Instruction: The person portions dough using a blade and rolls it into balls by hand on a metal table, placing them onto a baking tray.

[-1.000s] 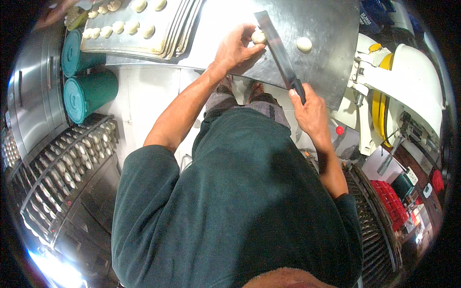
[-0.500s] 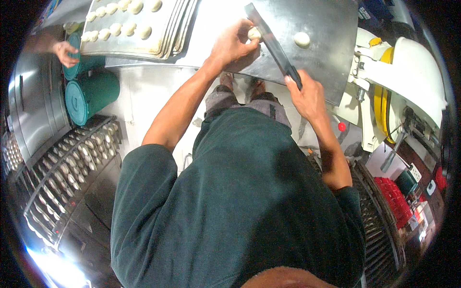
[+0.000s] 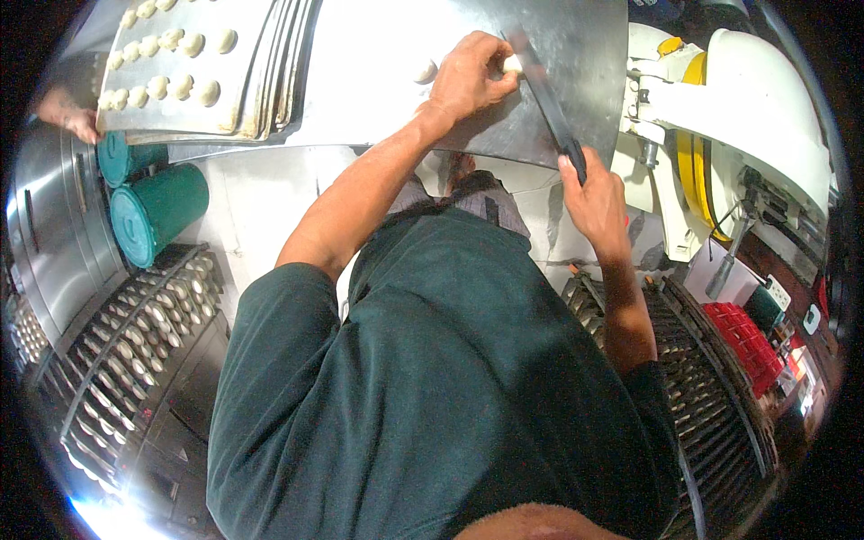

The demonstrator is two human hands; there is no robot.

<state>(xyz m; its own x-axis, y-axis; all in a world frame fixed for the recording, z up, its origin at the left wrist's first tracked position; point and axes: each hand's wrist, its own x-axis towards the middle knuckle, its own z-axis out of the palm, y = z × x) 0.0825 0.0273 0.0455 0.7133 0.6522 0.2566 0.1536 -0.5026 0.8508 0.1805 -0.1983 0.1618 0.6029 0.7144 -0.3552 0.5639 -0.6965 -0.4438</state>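
At the steel table my left hand [image 3: 466,83] pinches a pale dough ball [image 3: 512,65] between thumb and fingers. My right hand [image 3: 596,200] grips a long knife [image 3: 544,94] by its black handle. Its dark blade slants up and to the left, its far part right beside the held ball; whether it touches or cuts the dough I cannot tell. A second dough ball [image 3: 423,71] lies on the table just left of my left hand, partly covered by it.
Stacked baking trays [image 3: 243,112] bearing rows of dough balls lie at the table's left. Another person's hand [image 3: 72,117] reaches in near them, above green bins [image 3: 162,211]. A white machine [image 3: 765,117] stands right. Loaded racks [image 3: 144,333] flank me.
My left hand has let go of one dough ball, now lying to its left, and has taken hold of the other farther right. The knife has come along. The whole view has shifted.
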